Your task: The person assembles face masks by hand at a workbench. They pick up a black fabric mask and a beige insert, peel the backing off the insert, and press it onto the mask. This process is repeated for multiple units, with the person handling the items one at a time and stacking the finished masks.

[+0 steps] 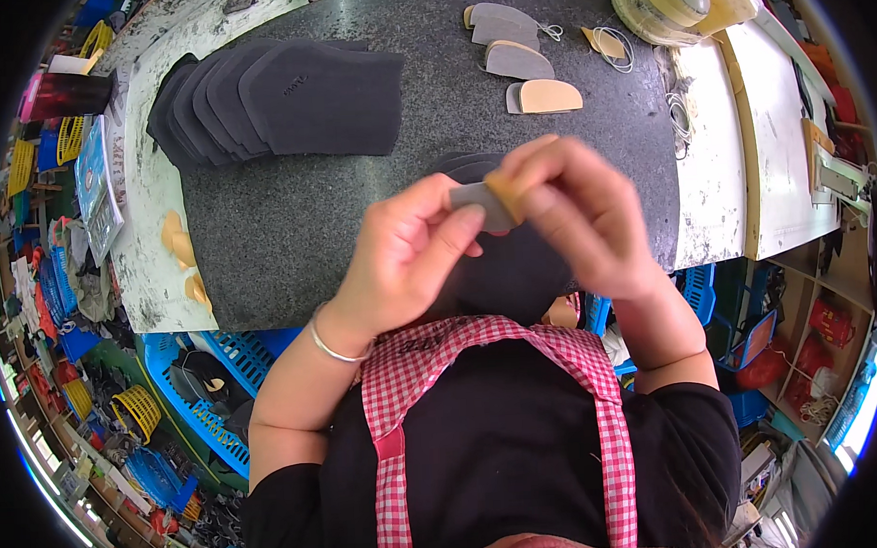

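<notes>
Over the near edge of the dark table, both hands hold one small grey pad [481, 197] with a tan layer [506, 196] at its right end. My left hand [399, 246] pinches the grey part between thumb and fingers. The tan end is gripped by my right hand [591, 215], which is slightly blurred. Whether the tan layer is coming away from the grey cannot be made out. Beneath the hands lie dark flat pieces [511, 271], partly hidden. Farther off, several rounded grey pads with tan layers [551, 96] lie in a slanting row.
A fanned stack of black cut pieces [326, 99] lies at the far left of the dark tabletop [263, 232]. Tan scraps [177, 240] sit along the left edge. White string [614, 50] and a yellowish tub [656, 10] are at the far right. Blue baskets [197, 398] stand below the table.
</notes>
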A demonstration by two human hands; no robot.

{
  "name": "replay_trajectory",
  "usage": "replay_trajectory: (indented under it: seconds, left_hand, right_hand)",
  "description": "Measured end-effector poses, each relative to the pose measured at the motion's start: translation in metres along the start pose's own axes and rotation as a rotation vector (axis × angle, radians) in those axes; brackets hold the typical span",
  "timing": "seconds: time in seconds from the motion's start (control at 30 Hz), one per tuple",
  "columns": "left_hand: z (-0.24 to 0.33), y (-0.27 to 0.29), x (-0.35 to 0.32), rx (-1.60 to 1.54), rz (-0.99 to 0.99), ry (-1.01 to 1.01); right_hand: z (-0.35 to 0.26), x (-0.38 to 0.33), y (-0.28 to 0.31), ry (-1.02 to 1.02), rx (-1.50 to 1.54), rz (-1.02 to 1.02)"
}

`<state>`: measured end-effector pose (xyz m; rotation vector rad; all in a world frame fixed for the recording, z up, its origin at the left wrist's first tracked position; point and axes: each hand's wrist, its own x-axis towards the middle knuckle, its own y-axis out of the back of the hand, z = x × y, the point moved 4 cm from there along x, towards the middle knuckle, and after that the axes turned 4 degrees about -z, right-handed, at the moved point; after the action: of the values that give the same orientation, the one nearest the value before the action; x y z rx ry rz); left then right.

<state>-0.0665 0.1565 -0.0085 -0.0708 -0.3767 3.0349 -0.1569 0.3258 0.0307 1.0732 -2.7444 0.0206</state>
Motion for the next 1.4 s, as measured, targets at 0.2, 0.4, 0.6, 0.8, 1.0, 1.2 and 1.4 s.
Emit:
replay_trajectory:
  seconds: [0.2,0.4,0.6,0.8,1.0,1.2,1.4]
  left_hand:
    - [-0.004,0.047,-0.014,-0.271,0.081,0.271]
    - [-0.019,0.016,-0.015,-0.477,-0.067,0.425]
    - [-0.006,-0.008,-0.029,1.117,-0.087,-0.403]
    - [-0.016,-0.009,-0.033,1.247,-0.123,-0.47]
    - [-0.015,-0.01,-0.034,1.309,-0.102,-0.468]
    - [-0.008,-0.008,-0.027,1.249,-0.13,-0.445]
    - [0.039,0.074,0.016,1.805,0.146,-0.316]
  right_hand:
    - [-0.007,-0.025,0.039,-0.251,-0.559,-0.709]
    - [-0.007,-0.005,0.007,0.41,-0.663,-0.117]
    - [0.025,-0.01,0.032,-0.537,-0.118,0.006]
    - [0.054,-0.009,0.018,-0.637,-0.151,-0.082]
    - [0.055,-0.006,0.013,-0.509,-0.334,-0.114]
    - [0.038,0.011,0.006,-0.283,-1.132,-0.241]
    - [0.05,0.046,0.071,0.282,-1.232,0.089]
